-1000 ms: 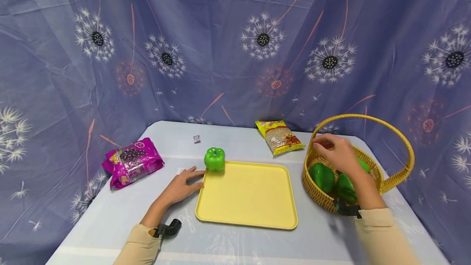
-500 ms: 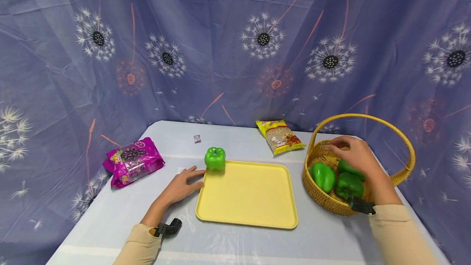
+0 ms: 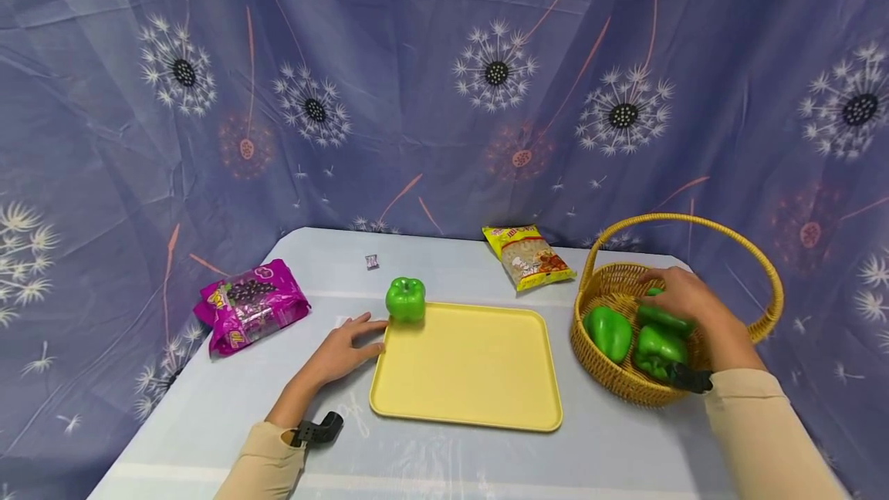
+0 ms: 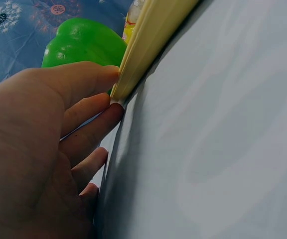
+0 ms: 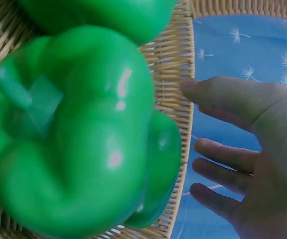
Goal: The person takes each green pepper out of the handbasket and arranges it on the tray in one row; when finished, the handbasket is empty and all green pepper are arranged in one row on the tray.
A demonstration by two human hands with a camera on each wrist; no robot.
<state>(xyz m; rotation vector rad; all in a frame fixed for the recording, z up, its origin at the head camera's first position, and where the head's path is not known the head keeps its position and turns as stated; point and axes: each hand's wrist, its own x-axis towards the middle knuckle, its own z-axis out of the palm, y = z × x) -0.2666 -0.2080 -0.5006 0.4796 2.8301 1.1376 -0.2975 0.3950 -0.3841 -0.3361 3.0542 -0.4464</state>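
In the head view my left hand (image 3: 340, 349) touches the left rim of a yellow tray (image 3: 468, 365), its fingers loosely extended. A green bell pepper (image 3: 406, 299) sits at the tray's back left corner, just beyond those fingers. My right hand (image 3: 684, 299) hovers over the right side of a wicker basket (image 3: 606, 378), fingers apart and holding nothing. Inside the basket lie a bell pepper (image 3: 609, 334) on the left, another green pepper (image 3: 658, 352) at the front, and a third one (image 3: 663, 320) partly hidden by the right hand.
The basket's tall handle (image 3: 694, 221) arches above and behind my right hand. A purple grape-print bag (image 3: 257, 303) lies at the left, a yellow food packet (image 3: 531, 259) at the back. A tiny wrapped piece (image 3: 371, 261) lies behind the pepper. A patterned curtain encloses the table.
My right hand has moved rightward and slightly down within the basket's span, uncovering more of the peppers. My left hand and the tray have stayed in place.
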